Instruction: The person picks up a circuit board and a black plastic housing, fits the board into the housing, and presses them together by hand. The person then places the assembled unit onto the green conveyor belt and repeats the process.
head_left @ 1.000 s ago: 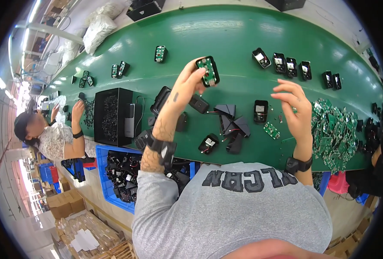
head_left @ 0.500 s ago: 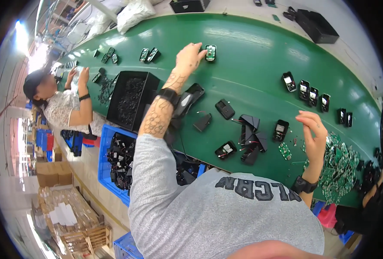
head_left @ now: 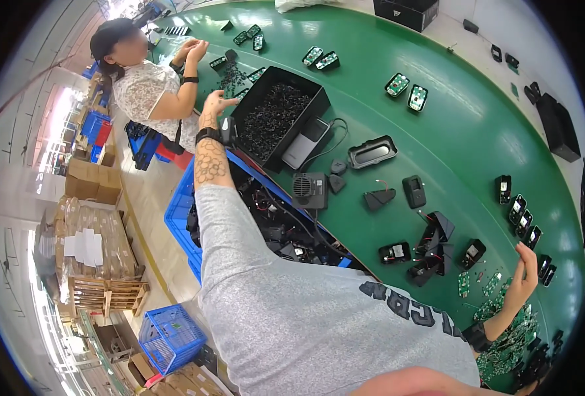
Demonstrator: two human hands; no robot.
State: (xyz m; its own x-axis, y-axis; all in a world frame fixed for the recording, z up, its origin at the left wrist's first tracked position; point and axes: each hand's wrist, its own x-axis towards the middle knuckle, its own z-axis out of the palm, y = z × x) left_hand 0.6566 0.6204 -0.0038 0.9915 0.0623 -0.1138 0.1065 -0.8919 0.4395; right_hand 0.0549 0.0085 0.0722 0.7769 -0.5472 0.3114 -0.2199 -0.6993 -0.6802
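My left hand [head_left: 216,107] is stretched out at the far left, just past the left side of a black bin [head_left: 319,99] full of small black parts. Its fingers are apart, and no held thing shows. Close to its fingertips lies a black housing with a green circuit board [head_left: 242,94], partly hidden by the bin. On the right, my right hand [head_left: 522,282] hovers with fingers extended above a heap of green circuit boards [head_left: 510,333]. A black housing [head_left: 473,253] and a loose board [head_left: 463,284] lie left of that hand.
On the green table [head_left: 451,138] stand two board-filled housings [head_left: 397,84], an open black case [head_left: 373,152], black wedge-shaped parts [head_left: 432,247] and a row of housings [head_left: 518,210]. A blue crate [head_left: 180,218] borders the table edge. A co-worker [head_left: 151,86] works at the left.
The view has swung left. My left hand has moved away from the housing at the table's middle to beside the black bin; two board-filled housings now show there. My right hand remains raised by the boards.
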